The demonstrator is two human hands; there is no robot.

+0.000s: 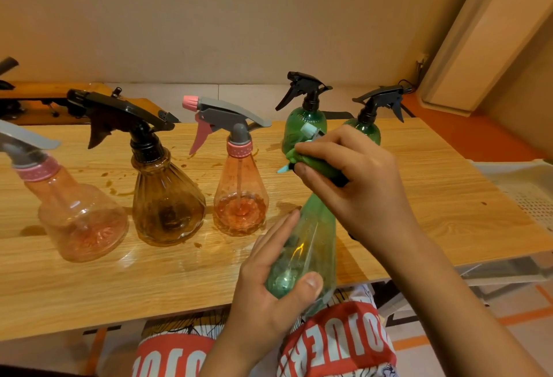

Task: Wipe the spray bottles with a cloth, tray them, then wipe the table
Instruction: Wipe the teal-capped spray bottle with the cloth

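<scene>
Fingers (pixel 281 227) of the left hand (pixel 269 296) are clamped on the base end of the held green spray bottle (pixel 311 245), thumb across the bottom. Judgement: this grip steadies the body so the other hand can work the top. Fingers (pixel 317 149) of the right hand (pixel 368 182) are closed round a green cloth (pixel 317 164), which is bunched over the bottle's spray head; the hold suits rubbing or twisting the cloth round the head.

Head view, position: the held bottle is at lower centre of the frame, off the desk (pixel 179 275). Its base hangs past the near edge, above the person's lap, and its head is over the desk surface.

Head view, orientation: the long axis runs from lower centre up towards centre right, tilted, base nearest the camera. A pale blue nozzle tip (pixel 308 131) shows above the cloth, pointing up and away; a pale trigger end (pixel 282 169) shows at the left of it.

Five more bottles stand upright in a row on the desk: a pink bottle (pixel 80 221) at far left, an amber bottle (pixel 167 206), a second pink bottle (pixel 239 197) and two green bottles (pixel 305 125) behind the hands. Brown spill marks (pixel 119 191) lie on the desk. A white tray (pixel 526 194) sits at the right edge; no bottle is visible in it.
</scene>
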